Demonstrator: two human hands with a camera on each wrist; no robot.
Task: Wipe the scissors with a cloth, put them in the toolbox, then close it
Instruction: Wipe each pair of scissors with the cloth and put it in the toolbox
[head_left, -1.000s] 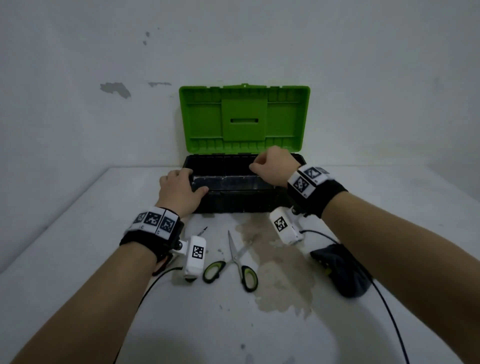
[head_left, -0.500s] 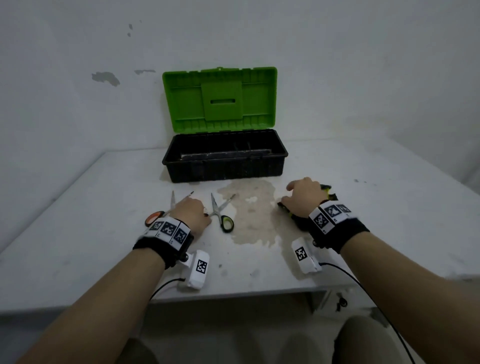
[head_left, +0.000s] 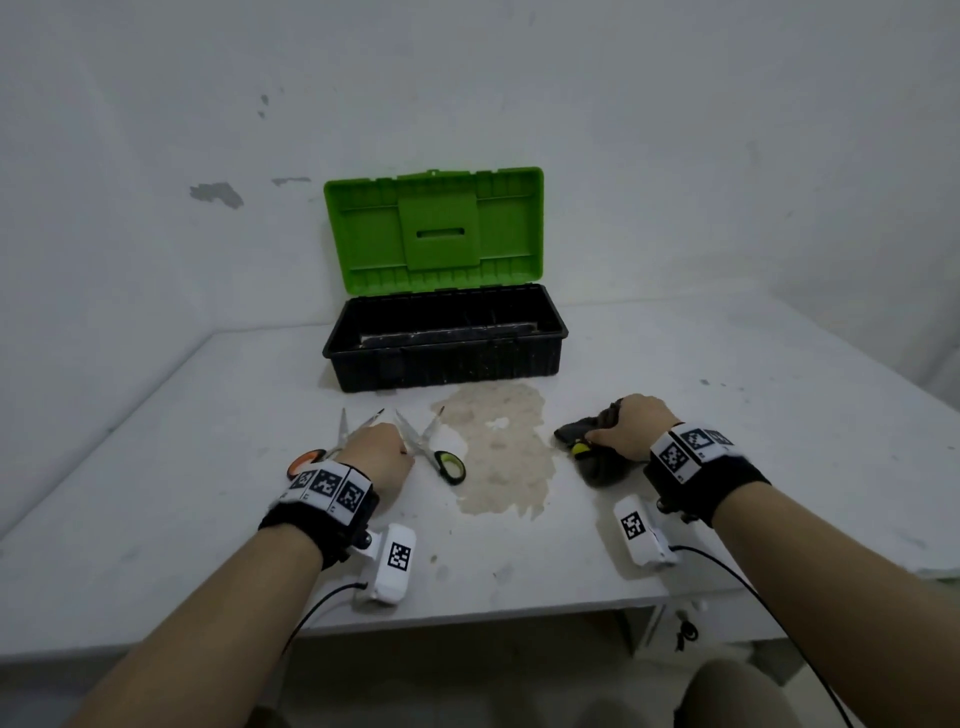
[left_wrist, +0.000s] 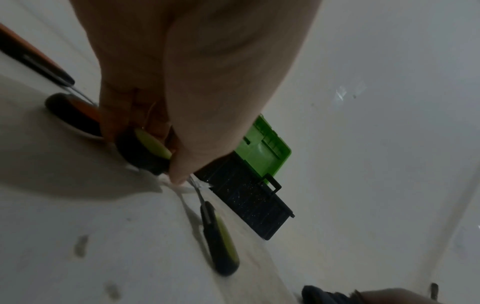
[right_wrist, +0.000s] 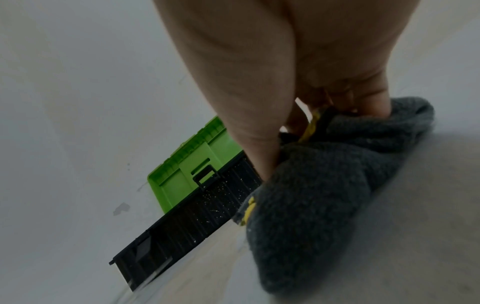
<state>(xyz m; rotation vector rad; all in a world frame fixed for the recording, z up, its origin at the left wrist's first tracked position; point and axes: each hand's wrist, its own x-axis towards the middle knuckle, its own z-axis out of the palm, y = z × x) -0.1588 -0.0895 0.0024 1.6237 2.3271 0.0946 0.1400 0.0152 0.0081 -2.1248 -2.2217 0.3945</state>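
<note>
Green-handled scissors (head_left: 435, 451) lie spread apart on the white table (head_left: 171, 493), in front of the toolbox. My left hand (head_left: 395, 441) rests over them, fingers curled round one green-and-black handle loop (left_wrist: 146, 149); the other handle (left_wrist: 221, 240) lies flat. My right hand (head_left: 613, 426) grips a crumpled dark grey cloth (head_left: 602, 467) on the table to the right, its fingers (right_wrist: 262, 148) dug into the folds (right_wrist: 324, 185). The black toolbox (head_left: 447, 358) stands at the back with its green lid (head_left: 436, 228) raised against the wall.
A second pair of scissors with orange handles (head_left: 306, 460) lies just left of my left hand. A beige stain (head_left: 498, 457) spreads between the hands. The table's front edge is close to my body, and a wall stands behind the toolbox.
Both hands left the toolbox and came back to the table's front. The left went onto the green scissors, the right onto the cloth. Little has moved in the last half second.
</note>
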